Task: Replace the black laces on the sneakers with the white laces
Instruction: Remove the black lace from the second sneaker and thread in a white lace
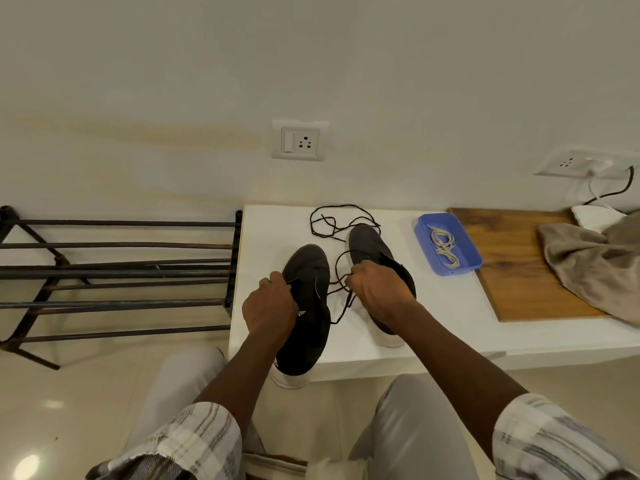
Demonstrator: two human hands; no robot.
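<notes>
White wall (311, 46), yellowish stain at left. Switch-socket plate (300, 140) above far edge of white bench (450, 323); second socket (568, 164) at right, cables (616, 192) plugged. Dark metal shoe rack (114, 271) beside bench's left edge. Glossy cream floor (69, 393). Wooden board (512, 271), beige cloth (595, 268) at bench's right end.

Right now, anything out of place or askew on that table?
Left sneaker sits with its heel past the white table's front edge, so it overhangs. A loose black lace lies tangled beyond the sneakers. Nothing looks spilled or damaged.
</notes>
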